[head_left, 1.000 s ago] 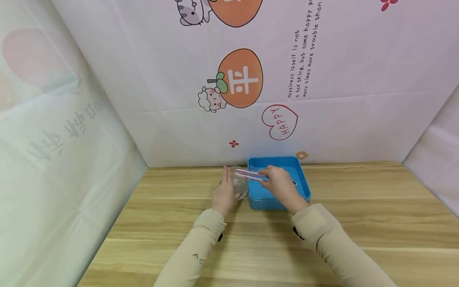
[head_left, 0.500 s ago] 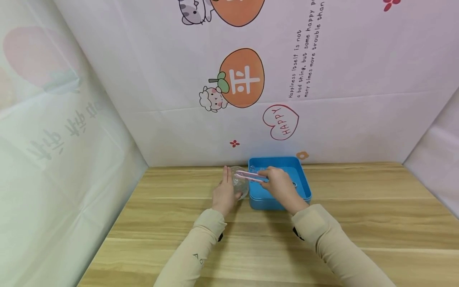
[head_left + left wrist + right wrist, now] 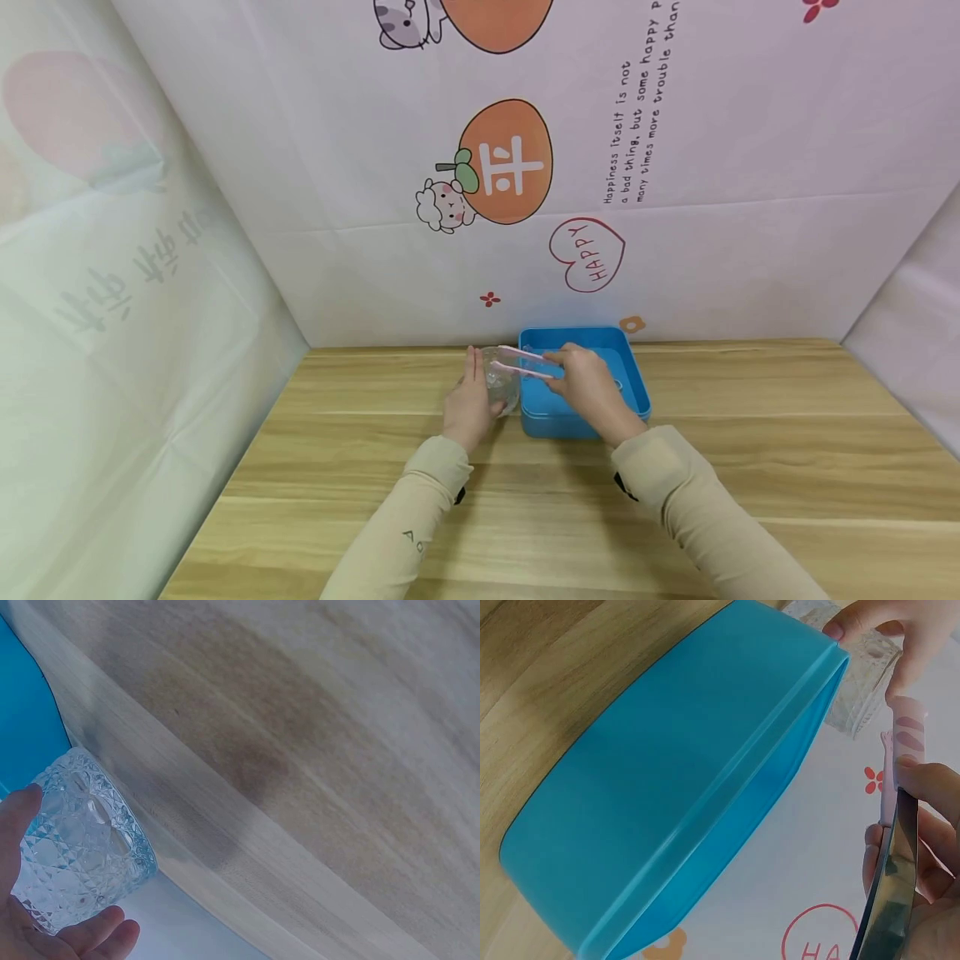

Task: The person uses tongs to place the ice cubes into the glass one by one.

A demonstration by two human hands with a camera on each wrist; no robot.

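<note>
A clear glass cup (image 3: 502, 385) with a diamond-cut pattern stands against the left side of the blue box (image 3: 562, 427). My left hand (image 3: 467, 410) holds the cup from its left side; in the left wrist view the thumb is on one side of the patterned glass (image 3: 90, 832) and the fingers are on the other. Above the blue box, my right hand (image 3: 592, 387) grips a pair of tongs (image 3: 525, 372) with pink tips and metal arms. The tips are spread apart over the cup's mouth. I cannot tell what lies inside the cup.
Small clear pieces (image 3: 528, 354) lie at the left inside the box, and a small pale ring-like thing (image 3: 618, 385) is near its right wall. The wooden table (image 3: 360, 433) meets a printed white cloth (image 3: 390, 283) right behind the cup and box.
The tongs have spread wider: their far arm has swung away from the near one. Both hands, the cup and the box keep their places.
</note>
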